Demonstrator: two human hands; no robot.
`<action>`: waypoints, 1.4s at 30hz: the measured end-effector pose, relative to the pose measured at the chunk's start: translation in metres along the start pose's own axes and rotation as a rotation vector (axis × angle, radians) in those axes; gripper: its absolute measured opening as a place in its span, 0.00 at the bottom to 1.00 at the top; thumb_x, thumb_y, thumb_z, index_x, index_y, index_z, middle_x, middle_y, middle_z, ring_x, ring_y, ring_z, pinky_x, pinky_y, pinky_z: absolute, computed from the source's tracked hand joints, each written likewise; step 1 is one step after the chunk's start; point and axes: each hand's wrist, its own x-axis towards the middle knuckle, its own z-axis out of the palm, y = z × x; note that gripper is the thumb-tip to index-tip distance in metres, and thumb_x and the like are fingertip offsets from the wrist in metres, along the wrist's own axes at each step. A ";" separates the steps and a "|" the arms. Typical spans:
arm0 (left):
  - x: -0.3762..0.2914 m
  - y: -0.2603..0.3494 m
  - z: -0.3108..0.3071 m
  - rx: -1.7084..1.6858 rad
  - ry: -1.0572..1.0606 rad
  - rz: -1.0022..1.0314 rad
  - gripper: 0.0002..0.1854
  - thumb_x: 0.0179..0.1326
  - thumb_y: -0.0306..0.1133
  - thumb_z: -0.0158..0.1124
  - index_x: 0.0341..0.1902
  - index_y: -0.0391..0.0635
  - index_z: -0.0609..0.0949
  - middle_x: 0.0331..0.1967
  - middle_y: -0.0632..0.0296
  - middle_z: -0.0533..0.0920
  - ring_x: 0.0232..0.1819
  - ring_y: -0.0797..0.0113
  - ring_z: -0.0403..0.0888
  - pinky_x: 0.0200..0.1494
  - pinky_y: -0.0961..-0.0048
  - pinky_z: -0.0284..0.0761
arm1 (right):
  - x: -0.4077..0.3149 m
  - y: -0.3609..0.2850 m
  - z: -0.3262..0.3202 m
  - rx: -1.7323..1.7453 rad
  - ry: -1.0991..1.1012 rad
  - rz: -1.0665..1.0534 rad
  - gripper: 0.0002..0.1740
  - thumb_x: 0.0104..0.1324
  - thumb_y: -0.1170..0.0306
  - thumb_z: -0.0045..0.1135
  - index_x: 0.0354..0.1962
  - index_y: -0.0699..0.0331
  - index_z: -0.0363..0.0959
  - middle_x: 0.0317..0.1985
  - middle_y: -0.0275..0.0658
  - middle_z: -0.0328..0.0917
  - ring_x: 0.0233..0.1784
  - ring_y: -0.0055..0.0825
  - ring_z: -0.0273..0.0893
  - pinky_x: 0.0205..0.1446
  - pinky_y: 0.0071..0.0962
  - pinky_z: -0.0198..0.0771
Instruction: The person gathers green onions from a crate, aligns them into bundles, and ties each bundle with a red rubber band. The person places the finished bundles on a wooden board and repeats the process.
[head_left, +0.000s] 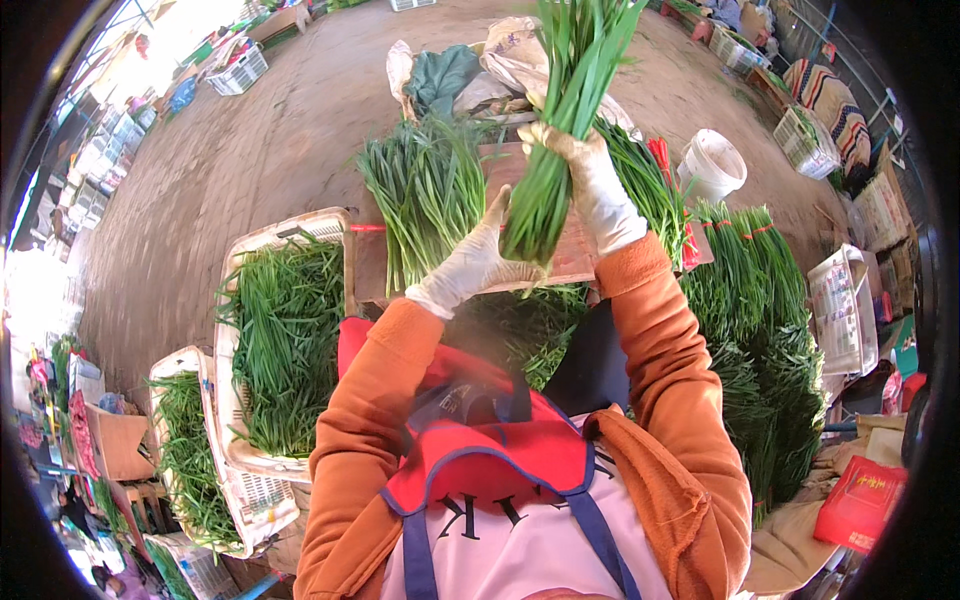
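A bunch of long green leafy stalks, probably garlic chives (559, 112), is gripped in my right hand (581, 169), which wears a pale glove. The bunch stands tilted over a small wooden table (570, 251), and its lower ends are blurred. My left hand (480, 255), gloved too, is beside those ends with thumb and fingers apart; whether it touches them I cannot tell. Loose stalks (431, 187) lie on the table's left part. More stalks (637, 176) lie at its right, next to red tie strips (690, 244).
At left stand two plastic crates of greens, a larger one (349, 262) and a smaller one (259, 517). Banded bundles (742, 262) are stacked at right. A white bucket (712, 161) and sacks (514, 49) are beyond the table. A red box (862, 502) sits at lower right.
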 end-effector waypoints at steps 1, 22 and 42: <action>0.004 0.004 0.002 -0.177 -0.026 -0.125 0.56 0.47 0.25 0.80 0.78 0.49 0.55 0.64 0.57 0.73 0.65 0.64 0.70 0.67 0.66 0.68 | 0.005 -0.007 0.004 0.103 -0.012 0.005 0.34 0.61 0.65 0.69 0.62 0.69 0.68 0.45 0.44 0.83 0.44 0.31 0.83 0.52 0.30 0.80; 0.022 -0.030 0.056 -0.720 -0.037 -0.695 0.22 0.57 0.44 0.71 0.50 0.43 0.80 0.37 0.57 0.84 0.35 0.63 0.85 0.46 0.65 0.85 | -0.082 0.013 -0.036 0.245 0.092 0.237 0.32 0.73 0.50 0.48 0.63 0.67 0.61 0.58 0.45 0.71 0.61 0.35 0.70 0.64 0.37 0.68; -0.038 -0.012 0.086 -0.205 0.212 -0.483 0.18 0.53 0.24 0.68 0.48 0.43 0.76 0.28 0.67 0.77 0.25 0.76 0.73 0.28 0.75 0.71 | -0.104 0.049 -0.012 0.248 0.146 0.505 0.21 0.65 0.59 0.65 0.47 0.66 0.76 0.34 0.33 0.81 0.32 0.24 0.79 0.35 0.24 0.76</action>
